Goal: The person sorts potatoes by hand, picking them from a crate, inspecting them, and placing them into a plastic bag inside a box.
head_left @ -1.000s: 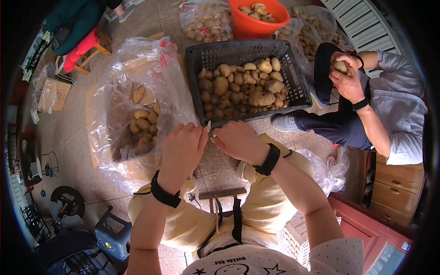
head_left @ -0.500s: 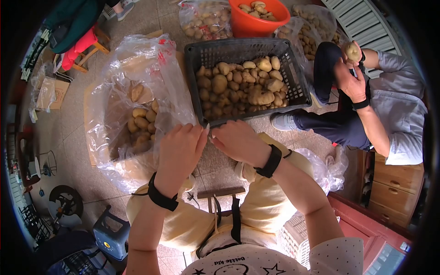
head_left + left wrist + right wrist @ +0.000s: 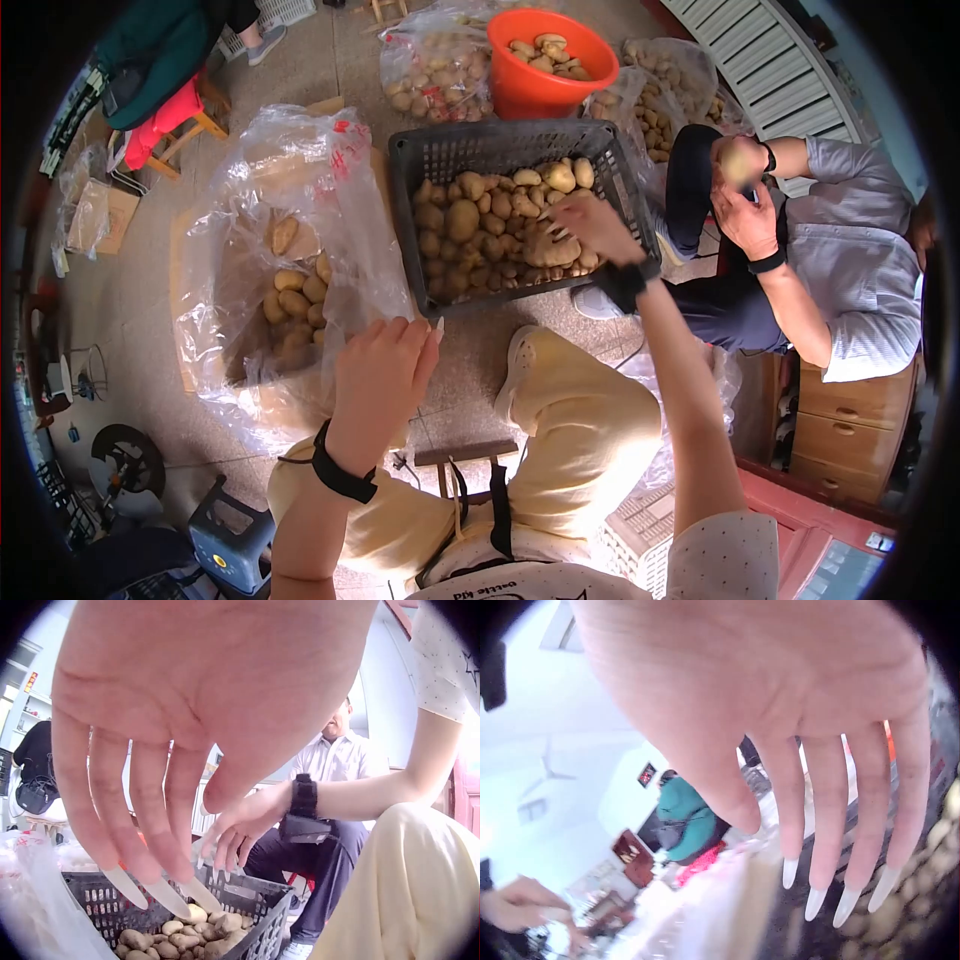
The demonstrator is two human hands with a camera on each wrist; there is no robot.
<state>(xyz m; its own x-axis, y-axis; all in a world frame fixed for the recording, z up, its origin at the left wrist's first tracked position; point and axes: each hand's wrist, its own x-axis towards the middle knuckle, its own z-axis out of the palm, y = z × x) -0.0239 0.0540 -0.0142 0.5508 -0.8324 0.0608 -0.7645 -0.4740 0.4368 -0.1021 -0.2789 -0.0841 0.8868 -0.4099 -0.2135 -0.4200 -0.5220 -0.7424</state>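
Observation:
A black plastic crate (image 3: 402, 225) holds many potatoes (image 3: 462, 220), among them a large knobbly potato (image 3: 550, 250). Over the crate's right part reaches my right hand (image 3: 597, 228), fingers extended close above the knobbly potato. The right wrist view shows that hand's palm and straight fingers (image 3: 829, 810) with nothing in them. My left hand (image 3: 385, 368) hovers in front of the crate's near left corner. In the left wrist view its fingers (image 3: 154, 802) hang loosely bent, holding nothing.
Left of the crate stands a plastic-lined cardboard box (image 3: 185, 300) with several potatoes (image 3: 290, 300). An orange bucket (image 3: 510, 90) and bagged potatoes (image 3: 430, 85) lie behind. At the right a seated person (image 3: 850, 240) holds a potato (image 3: 738, 165). A blue stool (image 3: 225, 540) stands lower left.
My right hand has left my left hand's side and moved forward and right over the crate. The left hand stays near the corner. The view has shifted, and the seated person's hands have moved.

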